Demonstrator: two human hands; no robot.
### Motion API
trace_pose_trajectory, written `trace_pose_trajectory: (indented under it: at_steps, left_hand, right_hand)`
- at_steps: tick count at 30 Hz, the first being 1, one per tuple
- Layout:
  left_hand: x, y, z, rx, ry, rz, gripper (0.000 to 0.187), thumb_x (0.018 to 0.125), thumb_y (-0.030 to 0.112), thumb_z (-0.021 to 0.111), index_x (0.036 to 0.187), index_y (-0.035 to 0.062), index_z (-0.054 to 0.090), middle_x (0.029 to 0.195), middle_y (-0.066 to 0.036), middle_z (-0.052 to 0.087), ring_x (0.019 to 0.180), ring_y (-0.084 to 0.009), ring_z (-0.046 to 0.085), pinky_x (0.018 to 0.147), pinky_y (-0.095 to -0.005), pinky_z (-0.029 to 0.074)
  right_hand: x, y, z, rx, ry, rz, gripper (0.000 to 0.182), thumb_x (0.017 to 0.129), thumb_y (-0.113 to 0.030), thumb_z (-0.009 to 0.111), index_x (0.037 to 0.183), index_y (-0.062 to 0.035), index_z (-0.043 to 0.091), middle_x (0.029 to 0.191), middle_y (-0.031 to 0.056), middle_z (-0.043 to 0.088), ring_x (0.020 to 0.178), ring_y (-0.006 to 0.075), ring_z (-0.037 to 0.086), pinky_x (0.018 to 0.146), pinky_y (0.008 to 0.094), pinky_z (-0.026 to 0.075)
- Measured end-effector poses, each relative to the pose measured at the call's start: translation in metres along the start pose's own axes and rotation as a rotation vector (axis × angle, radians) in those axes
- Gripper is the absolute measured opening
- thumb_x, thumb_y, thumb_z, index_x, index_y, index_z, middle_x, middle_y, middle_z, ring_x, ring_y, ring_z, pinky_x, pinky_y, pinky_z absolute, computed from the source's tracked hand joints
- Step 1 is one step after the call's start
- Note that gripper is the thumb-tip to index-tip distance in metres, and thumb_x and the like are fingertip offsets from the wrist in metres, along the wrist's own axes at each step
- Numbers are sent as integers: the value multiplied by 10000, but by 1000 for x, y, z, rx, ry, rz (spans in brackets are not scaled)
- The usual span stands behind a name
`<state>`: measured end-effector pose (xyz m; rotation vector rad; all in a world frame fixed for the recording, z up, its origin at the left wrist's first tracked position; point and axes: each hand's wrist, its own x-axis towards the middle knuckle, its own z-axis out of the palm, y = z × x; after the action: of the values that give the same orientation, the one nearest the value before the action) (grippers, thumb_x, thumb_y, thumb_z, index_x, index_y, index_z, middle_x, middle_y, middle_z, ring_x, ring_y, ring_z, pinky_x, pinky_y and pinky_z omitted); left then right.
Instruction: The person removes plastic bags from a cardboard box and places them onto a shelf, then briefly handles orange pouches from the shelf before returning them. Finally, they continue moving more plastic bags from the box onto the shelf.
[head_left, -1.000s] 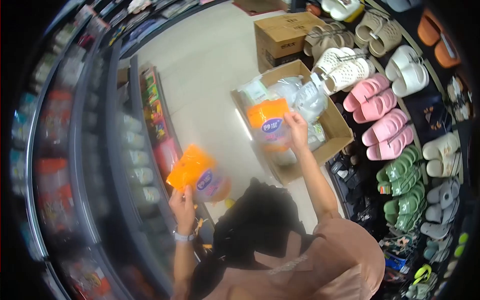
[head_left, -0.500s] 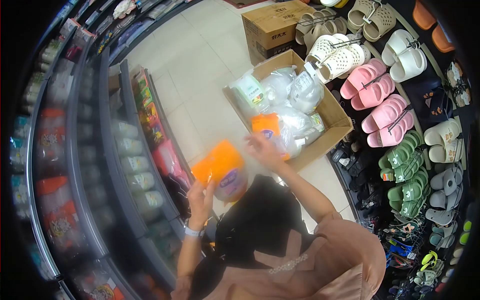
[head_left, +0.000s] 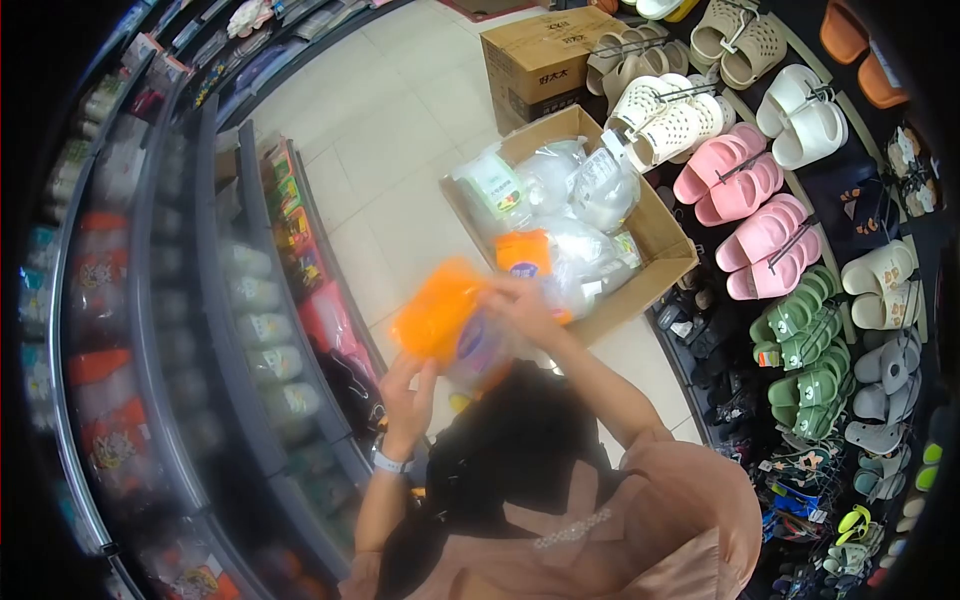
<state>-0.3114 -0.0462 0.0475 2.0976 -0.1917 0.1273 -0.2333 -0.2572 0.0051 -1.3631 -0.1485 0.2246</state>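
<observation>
An orange and clear plastic package with a purple label hangs between my hands, blurred by motion. My left hand, with a white band on the wrist, pinches its lower left edge. At the upper right edge, my right hand is closed on the same package. Just beyond my right hand stands an open cardboard box. Inside it lie a similar orange package, several clear plastic-wrapped items and a pack with a green label.
A closed cardboard carton stands behind the open box. To the right, a rack holds pink slippers, green clogs and white clogs. Shelves of packaged goods run along the left. Pale floor tiles lie between.
My right hand has moved left from beside the box and taken hold of the package's upper right edge. The package has risen slightly, with my left hand still on it.
</observation>
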Motion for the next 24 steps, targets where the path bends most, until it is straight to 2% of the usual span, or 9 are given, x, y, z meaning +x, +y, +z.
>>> trace_pose_trajectory:
  at_steps: [1,3,8,9,12,15,16,18,24]
  left_hand:
    - [3,2,4,6,-10,77,167,906,117,569,847,-29,625,764,-81,621,693,-157,603,648,-259,456]
    - [5,12,9,-26,-15,53,169,906,113,566,835,-29,622,773,-85,623,694,-158,608,647,-262,462]
    - [-3,4,15,8,-60,-2,168,904,96,555,819,-34,619,780,-100,618,683,-164,619,626,-266,476]
    - [-7,3,17,-30,-47,-67,115,855,70,583,819,-29,630,773,-105,618,669,-194,587,635,-283,453]
    - [-20,-4,17,-6,-50,-116,110,848,66,588,813,-30,629,768,-103,615,670,-199,587,633,-284,452]
    - [-35,-9,15,-20,-18,-166,108,843,62,590,810,-33,629,765,-107,613,677,-194,591,637,-282,454]
    - [-39,-10,14,-16,-13,-188,112,845,63,588,810,-36,629,763,-109,613,680,-192,593,639,-282,454]
    - [-49,-17,12,1,3,-206,150,877,86,570,808,-36,623,760,-98,614,680,-165,605,629,-263,457]
    - [-78,-18,19,-36,114,-321,193,910,108,554,800,-37,618,753,-83,613,686,-132,616,618,-240,458]
  right_hand:
    - [-2,-7,-6,-9,126,62,163,884,-138,617,934,9,666,798,-1,622,781,79,573,705,228,478]
    - [-4,-15,-26,230,250,-45,170,888,-140,617,944,12,666,792,-11,619,765,65,561,695,228,471]
    - [1,-21,-109,-153,723,-352,159,888,-121,616,949,19,664,833,-4,622,785,63,541,726,220,451]
    - [0,-26,-124,-250,797,-414,151,886,-114,618,942,19,664,843,-1,621,791,67,540,729,221,448]
    - [3,-24,-165,-634,951,-561,111,850,-79,625,912,5,664,871,74,640,817,186,573,768,292,447]
    - [8,-9,-193,-1022,961,-556,130,828,-77,612,933,-17,659,949,117,647,919,276,575,853,365,433]
    - [12,6,-196,-1020,951,-558,130,828,-77,612,933,-17,659,949,117,647,919,276,575,853,365,433]
    - [17,26,-194,-940,848,-326,191,814,-69,603,996,-29,642,972,126,638,948,301,571,879,377,424]
    - [36,63,-101,-764,511,-397,109,810,-40,582,910,-28,624,903,124,626,869,298,599,788,364,470]
